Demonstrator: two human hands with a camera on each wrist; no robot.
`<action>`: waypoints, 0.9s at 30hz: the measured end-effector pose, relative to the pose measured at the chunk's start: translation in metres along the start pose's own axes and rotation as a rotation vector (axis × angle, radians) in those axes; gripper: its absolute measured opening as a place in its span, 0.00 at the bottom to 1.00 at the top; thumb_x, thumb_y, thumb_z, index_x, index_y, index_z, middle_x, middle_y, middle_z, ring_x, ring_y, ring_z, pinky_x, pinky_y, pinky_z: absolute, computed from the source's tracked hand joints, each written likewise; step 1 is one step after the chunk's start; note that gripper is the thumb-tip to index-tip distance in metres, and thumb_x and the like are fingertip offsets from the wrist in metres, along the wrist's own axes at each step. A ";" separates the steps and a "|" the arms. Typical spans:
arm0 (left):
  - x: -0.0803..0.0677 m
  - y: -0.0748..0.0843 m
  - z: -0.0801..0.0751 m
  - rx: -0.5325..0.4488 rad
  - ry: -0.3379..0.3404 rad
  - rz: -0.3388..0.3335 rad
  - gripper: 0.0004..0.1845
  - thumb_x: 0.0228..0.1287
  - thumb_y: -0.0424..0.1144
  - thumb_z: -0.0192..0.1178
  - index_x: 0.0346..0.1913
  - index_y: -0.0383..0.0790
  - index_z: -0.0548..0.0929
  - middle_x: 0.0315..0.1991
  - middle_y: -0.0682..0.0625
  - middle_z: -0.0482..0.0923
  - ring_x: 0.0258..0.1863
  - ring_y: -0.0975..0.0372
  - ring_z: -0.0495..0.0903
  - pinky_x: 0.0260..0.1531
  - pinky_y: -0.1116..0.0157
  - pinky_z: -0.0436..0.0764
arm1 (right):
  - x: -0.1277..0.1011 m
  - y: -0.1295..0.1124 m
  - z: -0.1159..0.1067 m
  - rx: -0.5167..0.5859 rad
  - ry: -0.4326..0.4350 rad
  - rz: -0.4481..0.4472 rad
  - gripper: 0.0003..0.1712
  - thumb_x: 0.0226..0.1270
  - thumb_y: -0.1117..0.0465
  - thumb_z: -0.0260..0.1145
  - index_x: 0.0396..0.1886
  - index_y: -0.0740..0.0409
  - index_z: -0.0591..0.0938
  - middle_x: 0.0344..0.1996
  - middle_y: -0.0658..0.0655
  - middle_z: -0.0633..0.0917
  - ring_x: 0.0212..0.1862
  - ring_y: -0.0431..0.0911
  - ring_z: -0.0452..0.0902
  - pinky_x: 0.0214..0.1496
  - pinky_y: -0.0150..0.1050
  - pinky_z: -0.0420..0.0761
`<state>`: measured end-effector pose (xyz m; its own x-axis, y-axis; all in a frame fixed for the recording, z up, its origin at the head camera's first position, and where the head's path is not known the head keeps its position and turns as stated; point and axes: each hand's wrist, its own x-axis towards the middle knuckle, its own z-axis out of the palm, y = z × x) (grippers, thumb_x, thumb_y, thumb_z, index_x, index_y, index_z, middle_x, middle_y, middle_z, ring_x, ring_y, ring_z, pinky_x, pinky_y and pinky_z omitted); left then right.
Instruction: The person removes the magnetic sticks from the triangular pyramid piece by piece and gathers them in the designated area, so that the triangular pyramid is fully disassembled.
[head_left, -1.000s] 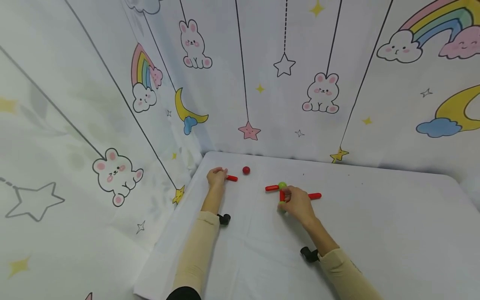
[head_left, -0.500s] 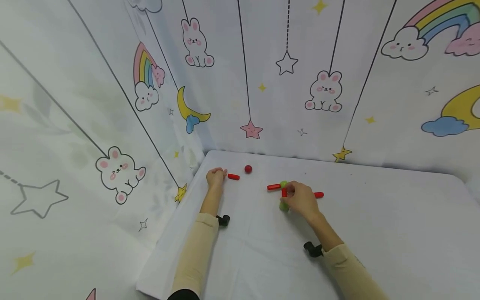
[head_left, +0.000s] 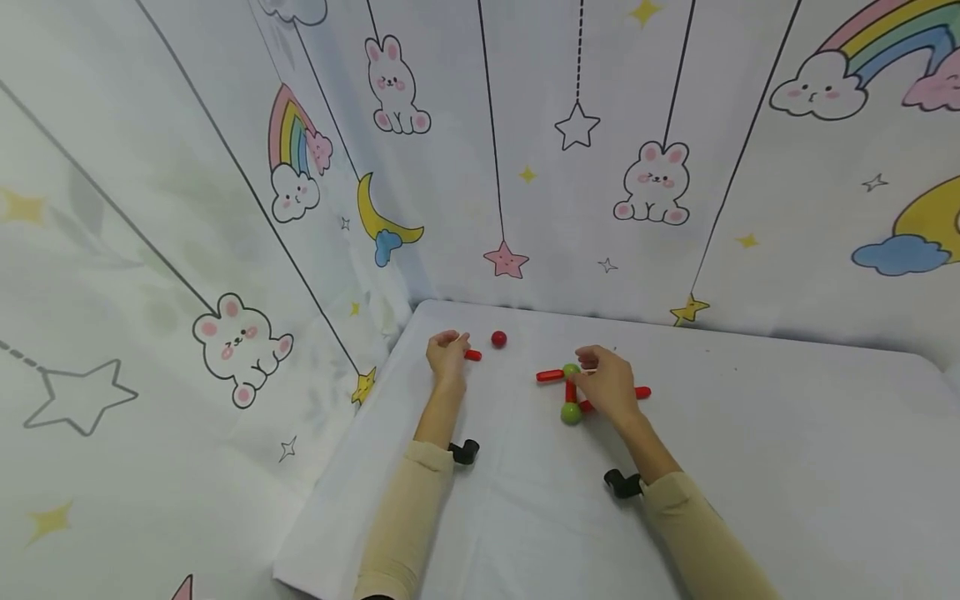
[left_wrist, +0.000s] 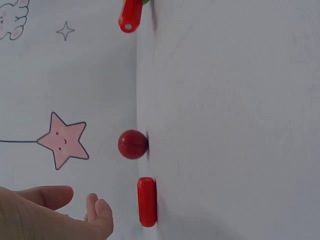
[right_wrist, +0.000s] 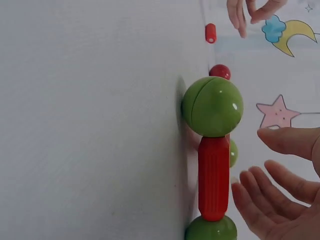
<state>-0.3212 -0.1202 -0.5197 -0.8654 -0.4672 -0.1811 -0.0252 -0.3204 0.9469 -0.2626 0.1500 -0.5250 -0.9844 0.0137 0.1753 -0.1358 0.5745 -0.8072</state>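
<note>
The left hand (head_left: 447,352) hovers with loosely spread fingers just above a short red stick (head_left: 472,355) on the worktop (head_left: 750,467), gripping nothing. A red ball (head_left: 498,339) lies just beside that stick. The right hand (head_left: 611,383) is relaxed and holds nothing, poised over a build of red sticks (head_left: 571,390) joined by green balls (head_left: 571,412). It hides part of the build; one stick end (head_left: 642,392) pokes out from behind it. No containers show.
</note>
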 end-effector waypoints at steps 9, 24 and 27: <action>-0.031 -0.007 0.020 -0.006 -0.114 -0.072 0.20 0.61 0.18 0.61 0.56 0.29 0.74 0.58 0.35 0.74 0.56 0.49 0.84 0.57 0.60 0.83 | 0.011 0.007 0.009 0.015 -0.019 0.024 0.26 0.66 0.65 0.74 0.62 0.66 0.81 0.56 0.69 0.85 0.58 0.61 0.81 0.62 0.57 0.81; -0.057 -0.033 0.044 0.072 -0.328 -0.251 0.27 0.63 0.20 0.64 0.65 0.26 0.71 0.61 0.31 0.74 0.55 0.50 0.86 0.64 0.51 0.80 | 0.020 0.012 0.015 -0.029 -0.075 0.092 0.27 0.67 0.63 0.73 0.65 0.63 0.80 0.58 0.65 0.84 0.60 0.60 0.82 0.61 0.57 0.82; -0.058 -0.037 0.049 0.070 -0.366 -0.275 0.29 0.64 0.21 0.64 0.68 0.24 0.69 0.64 0.31 0.73 0.56 0.50 0.86 0.65 0.50 0.78 | 0.021 0.012 0.017 -0.035 -0.064 0.089 0.26 0.67 0.63 0.74 0.64 0.62 0.80 0.57 0.65 0.85 0.58 0.60 0.82 0.60 0.57 0.82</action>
<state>-0.2942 -0.0412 -0.5309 -0.9413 -0.0468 -0.3343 -0.3014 -0.3293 0.8948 -0.2870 0.1434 -0.5401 -0.9977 0.0140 0.0668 -0.0450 0.6014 -0.7977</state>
